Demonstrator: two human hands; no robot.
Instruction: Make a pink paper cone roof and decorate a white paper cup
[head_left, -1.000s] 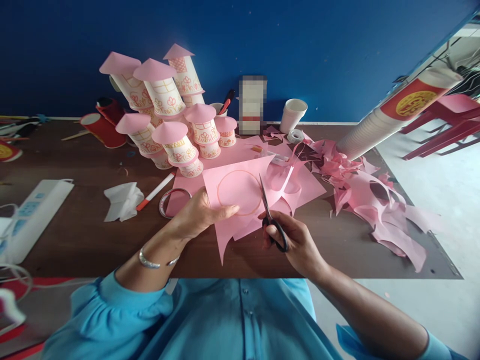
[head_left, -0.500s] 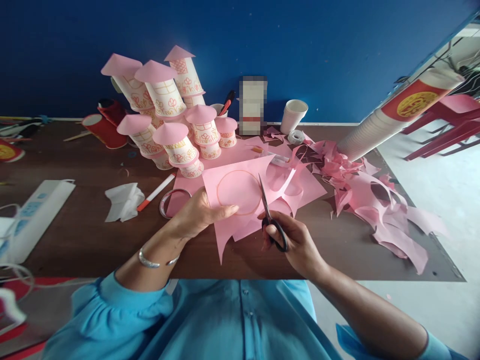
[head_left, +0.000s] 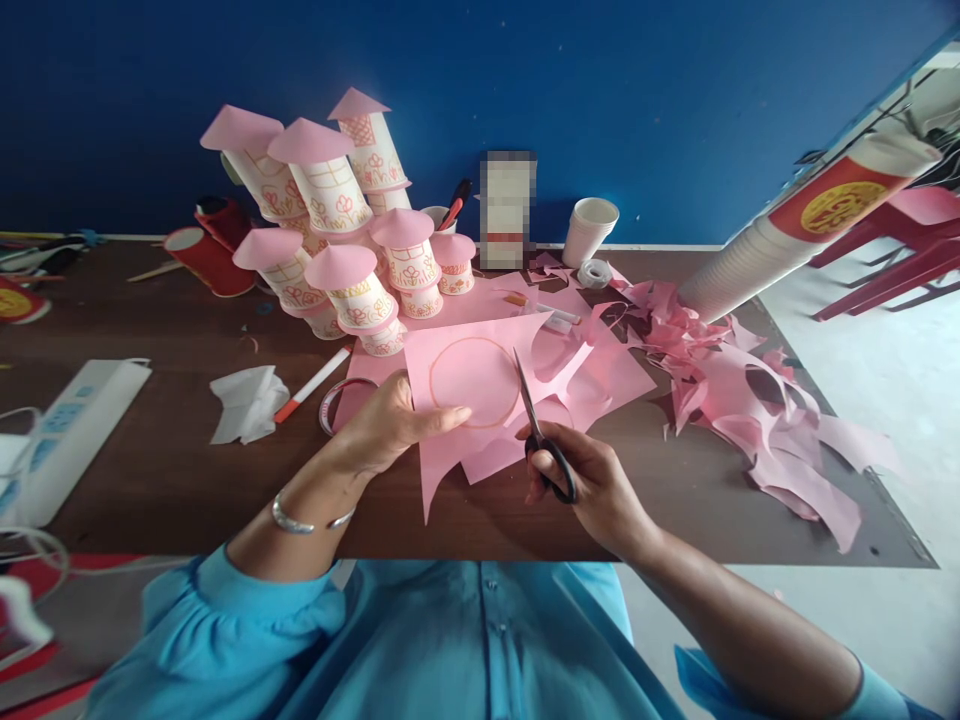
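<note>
My left hand (head_left: 394,420) grips the left edge of a pink sheet of paper (head_left: 472,385), thumb on top and fingers beneath. A circle is drawn on the sheet in an orange-brown line, and its lower left tapers to a point. Black-handled scissors (head_left: 551,465) are in my right hand (head_left: 589,480), fingers through the loops. Their blades point up and away at the right side of the circle, near its line. Whether the blades are parted is hard to make out. More pink paper (head_left: 600,375) lies under and behind the held sheet.
Several decorated paper-cup towers (head_left: 352,290) with pink cone roofs stand at the back left. Pink offcuts (head_left: 772,400) heap up at the right, beside a long stack of cups (head_left: 795,230). A marker (head_left: 311,385), a tissue (head_left: 247,402), a tape roll (head_left: 341,395) and a power strip (head_left: 82,440) lie left.
The pink sheet has shifted slightly left with my left hand, its lower tip swinging left. The scissors stay almost where they were, at the right side of the circle.
</note>
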